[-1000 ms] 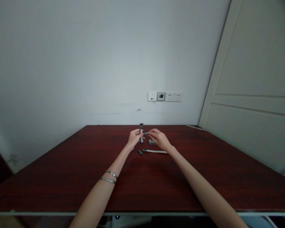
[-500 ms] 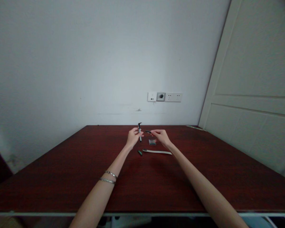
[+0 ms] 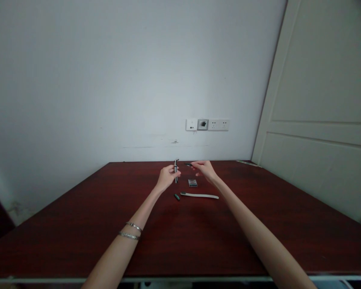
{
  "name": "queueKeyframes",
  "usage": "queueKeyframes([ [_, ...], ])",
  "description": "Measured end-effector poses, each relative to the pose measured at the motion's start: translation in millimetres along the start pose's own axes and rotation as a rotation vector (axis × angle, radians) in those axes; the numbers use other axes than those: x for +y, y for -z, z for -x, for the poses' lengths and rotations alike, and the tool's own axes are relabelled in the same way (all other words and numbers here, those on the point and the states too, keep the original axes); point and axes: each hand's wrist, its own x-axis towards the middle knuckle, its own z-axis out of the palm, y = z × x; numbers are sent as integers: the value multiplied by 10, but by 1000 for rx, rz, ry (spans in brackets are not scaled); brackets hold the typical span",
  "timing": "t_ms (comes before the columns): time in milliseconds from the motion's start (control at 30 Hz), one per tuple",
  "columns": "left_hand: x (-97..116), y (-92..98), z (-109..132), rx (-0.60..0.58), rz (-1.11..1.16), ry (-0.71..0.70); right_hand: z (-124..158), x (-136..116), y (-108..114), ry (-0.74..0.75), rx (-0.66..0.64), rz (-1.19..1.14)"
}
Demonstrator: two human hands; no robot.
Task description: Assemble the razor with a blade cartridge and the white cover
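Observation:
My left hand (image 3: 167, 176) is closed around a thin upright razor-like handle (image 3: 175, 167), white and dark, held above the dark red table (image 3: 180, 224). My right hand (image 3: 203, 168) pinches a small dark piece (image 3: 187, 164) just to the right of the handle's top; the two do not touch. Below the hands lie a small clear case (image 3: 192, 182), a white toothbrush-like stick (image 3: 199, 195) and a small dark green cap (image 3: 176, 196). Two bracelets sit on my left wrist.
A white wall stands behind the table, with a row of sockets (image 3: 207, 124). A white door (image 3: 321, 116) is at the right. A thin pale strip (image 3: 248, 162) lies at the table's far right corner.
My right hand drew the small dark piece away from the handle and lifted up and to the right. My left hand moved slightly left with the handle. The view tilted a little.

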Motion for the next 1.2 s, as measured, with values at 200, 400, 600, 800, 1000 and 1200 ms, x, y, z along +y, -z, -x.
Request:
queueKeyframes([
  [200, 32, 59, 112, 12, -27, -41, -72, -93, -97, -29, -22, 3],
  [400, -69, 60, 212, -38, -92, -47, -13, -44, -118, -21, -36, -20],
  [600, -122, -2, 271, -53, -143, -107, 85, -10, -110, -49, -34, -80],
  [800, 9, -88, 365, -59, -152, -131, 104, -19, -144, -26, -59, -104],
  [1000, -38, -169, 416, 13, -233, -173, 141, -83, -149, -27, -78, -72],
  [1200, -58, -262, 488, 127, -432, -209, 175, -134, -176, -7, -119, -28],
])
